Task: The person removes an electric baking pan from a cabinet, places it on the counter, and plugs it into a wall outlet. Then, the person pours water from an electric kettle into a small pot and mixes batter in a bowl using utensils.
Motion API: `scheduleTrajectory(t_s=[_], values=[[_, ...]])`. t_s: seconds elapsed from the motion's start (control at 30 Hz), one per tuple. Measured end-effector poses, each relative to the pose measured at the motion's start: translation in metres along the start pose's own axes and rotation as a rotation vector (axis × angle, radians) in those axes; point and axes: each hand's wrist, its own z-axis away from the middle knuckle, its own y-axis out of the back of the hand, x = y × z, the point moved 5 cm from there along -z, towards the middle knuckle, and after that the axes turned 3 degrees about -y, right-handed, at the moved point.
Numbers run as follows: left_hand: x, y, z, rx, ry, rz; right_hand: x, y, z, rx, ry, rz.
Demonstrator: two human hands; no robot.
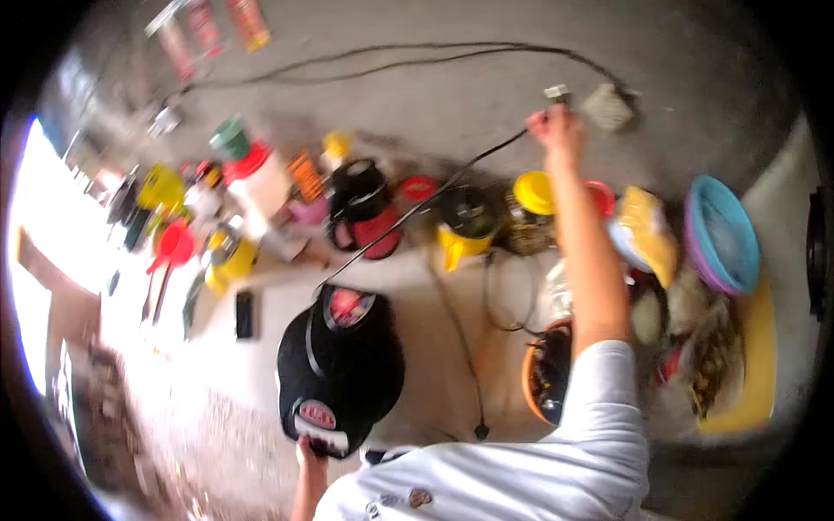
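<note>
A black electric appliance [365, 373] with a rounded body, red-and-white labels and a pale front tab is on the counter in front of me. My left hand [310, 460] grips its near edge, with the fingers partly hidden behind it. From the far end of the appliance a black cord [452, 178] runs up to my right hand [558, 132], which is raised against the wall. Those fingers are closed on the cord's plug end [556, 92], blurred and pale at the tip. Just right of this hand, apart from it, is a pale wall socket [608, 108].
A black-and-red kettle [365, 208], a yellow blender-like jar [467, 224] and a phone [244, 314] sit on the counter. Near my right arm are an orange bowl [532, 382] and blue basin [725, 234]. A loose plug [481, 431] lies near the front edge.
</note>
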Motion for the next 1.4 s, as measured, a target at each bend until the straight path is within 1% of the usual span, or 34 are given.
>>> scheduleTrajectory(t_s=[0.03,0.07,0.1,0.13,0.17,0.23,0.3,0.37,0.4,0.43,0.47,0.5,0.57,0.6,0.63,0.7,0.73,0.77,0.83,0.9,0.93,0.97,1.03,1.07,1.1,1.17,1.27,1.4], values=[[0.013,0.001,-0.003,0.063,-0.041,-0.002,0.002,0.000,-0.008,0.017,0.007,-0.027],[0.018,0.033,-0.030,0.023,-0.069,-0.043,-0.005,0.002,-0.012,0.017,0.002,0.003],[0.032,0.032,-0.030,-0.004,-0.078,-0.086,-0.002,0.006,-0.020,0.039,-0.014,-0.132],[0.047,0.034,-0.032,0.080,-0.029,-0.123,0.002,0.013,-0.027,0.086,-0.051,-0.108],[0.071,0.009,-0.014,0.036,-0.121,-0.182,-0.004,0.018,-0.028,0.140,-0.080,-0.081],[0.094,0.010,-0.010,0.117,-0.108,-0.168,-0.005,0.037,-0.040,0.177,-0.086,-0.071],[0.109,0.007,-0.005,0.073,-0.159,-0.209,-0.008,0.059,-0.045,0.210,-0.047,-0.066],[0.117,0.001,-0.001,0.076,-0.160,-0.246,-0.012,0.080,-0.041,0.320,-0.118,0.014],[0.115,0.005,-0.002,0.070,-0.150,-0.268,-0.013,0.089,-0.038,0.352,-0.115,0.033],[0.112,0.007,-0.006,0.053,-0.143,-0.290,0.001,0.104,-0.047,0.308,-0.146,-0.099],[0.103,0.029,-0.011,0.042,-0.138,-0.286,0.024,0.132,-0.063,0.270,-0.160,-0.224],[0.089,0.041,-0.027,0.004,-0.127,-0.286,0.019,0.136,-0.057,0.287,-0.137,-0.058],[0.064,0.023,-0.021,-0.057,-0.113,-0.252,0.008,0.141,-0.044,0.338,-0.102,0.281],[0.046,0.031,-0.031,-0.086,-0.017,-0.223,-0.020,0.121,-0.019,0.450,-0.102,0.373],[0.040,0.002,-0.015,-0.112,-0.081,-0.210,-0.002,0.134,-0.031,0.438,-0.082,0.081],[0.013,0.012,-0.024,0.004,0.043,-0.065,-0.001,0.144,-0.034,0.482,0.021,0.310],[-0.002,0.013,-0.028,-0.021,0.049,-0.061,-0.011,0.145,-0.032,0.502,0.032,0.424],[-0.015,0.012,-0.030,-0.099,0.000,-0.168,-0.016,0.144,-0.032,0.516,0.034,0.537],[-0.041,0.008,-0.032,-0.240,-0.106,-0.383,-0.020,0.141,-0.032,0.527,0.036,0.543],[-0.063,0.000,-0.035,-0.373,-0.219,-0.597,-0.020,0.137,-0.041,0.464,0.141,0.976],[-0.070,-0.004,-0.036,-0.437,-0.277,-0.706,-0.019,0.135,-0.043,0.473,0.107,0.993],[-0.076,-0.004,-0.040,-0.438,-0.277,-0.704,-0.011,0.139,-0.051,0.472,0.110,0.993],[-0.106,-0.003,-0.045,-0.412,0.213,-0.565,0.002,0.145,-0.064,0.530,0.134,1.111],[-0.112,0.001,-0.043,-0.357,0.358,-0.516,0.008,0.151,-0.071,0.526,0.135,1.113],[-0.113,-0.003,-0.040,-0.322,0.437,-0.483,0.005,0.148,-0.073,0.512,0.121,1.138],[-0.113,-0.011,-0.032,-0.295,0.508,-0.461,0.002,0.143,-0.077,0.490,0.106,1.163],[-0.110,-0.016,-0.028,-0.278,0.563,-0.446,0.007,0.147,-0.084,0.451,0.070,1.315],[-0.106,-0.018,-0.024,-0.258,0.614,-0.435,0.012,0.153,-0.088,0.403,0.024,1.276]])
